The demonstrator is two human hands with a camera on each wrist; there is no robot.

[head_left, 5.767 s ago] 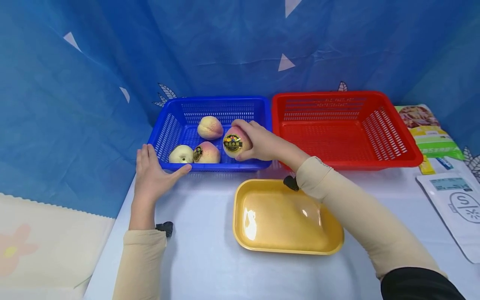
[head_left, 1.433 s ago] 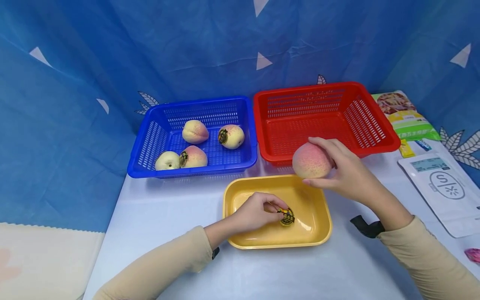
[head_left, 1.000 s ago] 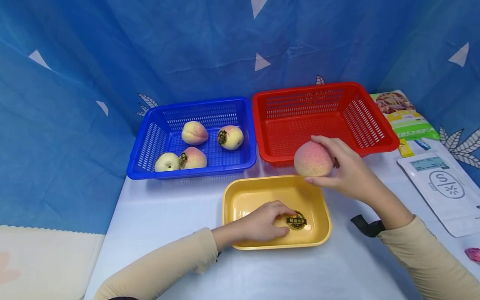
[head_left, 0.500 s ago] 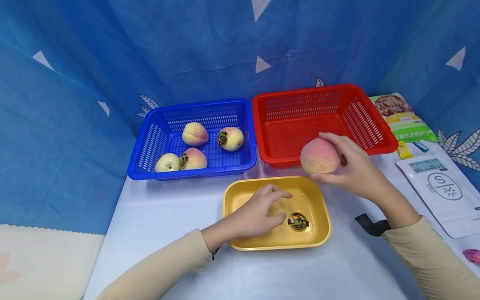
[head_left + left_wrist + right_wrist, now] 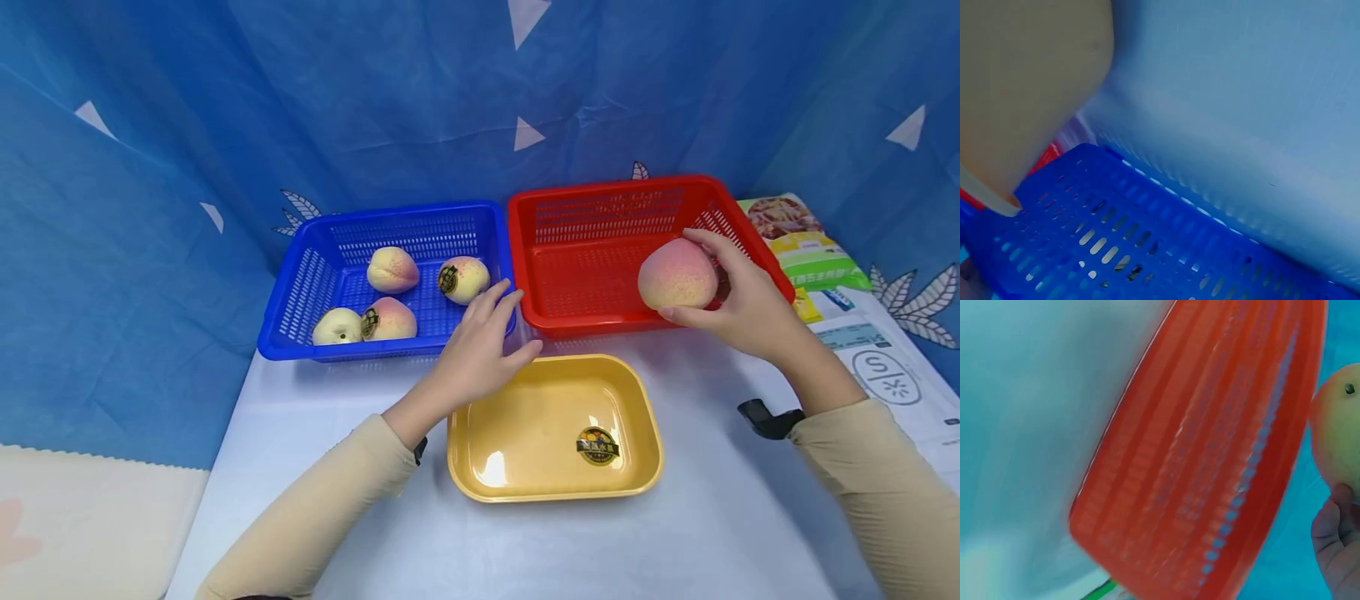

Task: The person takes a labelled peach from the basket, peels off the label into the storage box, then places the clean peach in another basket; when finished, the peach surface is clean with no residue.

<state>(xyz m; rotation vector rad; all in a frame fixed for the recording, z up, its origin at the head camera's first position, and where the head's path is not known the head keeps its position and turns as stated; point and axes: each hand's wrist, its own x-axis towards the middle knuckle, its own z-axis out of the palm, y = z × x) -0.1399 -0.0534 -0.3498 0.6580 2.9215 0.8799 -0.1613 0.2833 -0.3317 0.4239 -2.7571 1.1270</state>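
My right hand (image 5: pixel 750 304) holds a large pink-and-yellow peach (image 5: pixel 677 275) over the right part of the red basket (image 5: pixel 592 323). In the right wrist view, this peach (image 5: pixel 1338 434) shows a stem pit, with curled fingers (image 5: pixel 1335 540) below it. My left hand (image 5: pixel 480 354) spreads its fingers at the front right corner of the blue basket (image 5: pixel 288 343), holding nothing. Inside that basket lie several peaches, the closest being a stickered peach (image 5: pixel 465 281). A black round sticker (image 5: pixel 597 446) lies in the yellow tray (image 5: pixel 525 492). The left wrist view is mostly blue basket wall (image 5: pixel 1147 231).
Both baskets stand side by side against a blue cloth backdrop (image 5: pixel 405 108). The yellow tray sits in front of them. To the right are a green-and-yellow food packet (image 5: pixel 810 250) and a white pouch (image 5: pixel 888 375), partly behind my right forearm.
My left hand has let go of the sticker in the yellow tray and moved up to the blue basket. My right hand has carried the peach up and right over the red basket.
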